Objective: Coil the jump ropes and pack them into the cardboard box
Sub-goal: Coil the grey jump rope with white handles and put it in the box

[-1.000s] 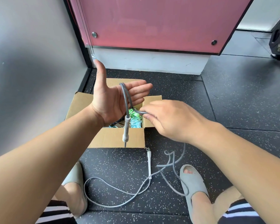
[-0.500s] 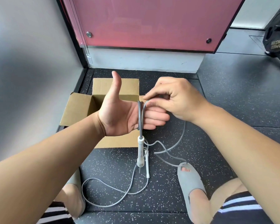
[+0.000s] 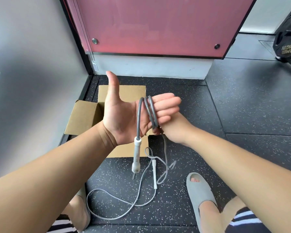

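Head view, the only one. Person crouched on the dark speckled floor (image 3: 242, 115), grey slipper (image 3: 200, 195) planted to the right. Left hand (image 3: 123, 115) is raised palm-up with the thumb standing and the fingers (image 3: 166, 106) straight and relaxed, serving as a spool rather than closing on anything. The grey jump rope (image 3: 151, 113) lies around it in about three turns across the base of the fingers. One white handle (image 3: 136, 155) hangs straight down from the leftmost turn, clear of the floor as far as I can judge. Right hand (image 3: 173, 132) is tucked behind and under the left and is mostly hidden. What shows of its fingertips looks pinched on the rope just where it leaves the last turn. From there the rope drops to the floor, loops loosely and tangles a little beside the second handle (image 3: 154, 174), which lies flat, then sweeps out in a wide curve toward the near edge of the frame. The cardboard box (image 3: 84, 118) sits on the floor just beyond the hands with its flaps open. Its inside is blocked by the hands and forearm, so I cannot tell what it holds. A pink panel (image 3: 158, 26) stands behind it. Judgement on progress: coiling of this rope is in its early part. A few turns are on the hand, but most of the length and one handle lie loose on the floor. Left to do are winding the rest, securing the coil, and setting it in the box.
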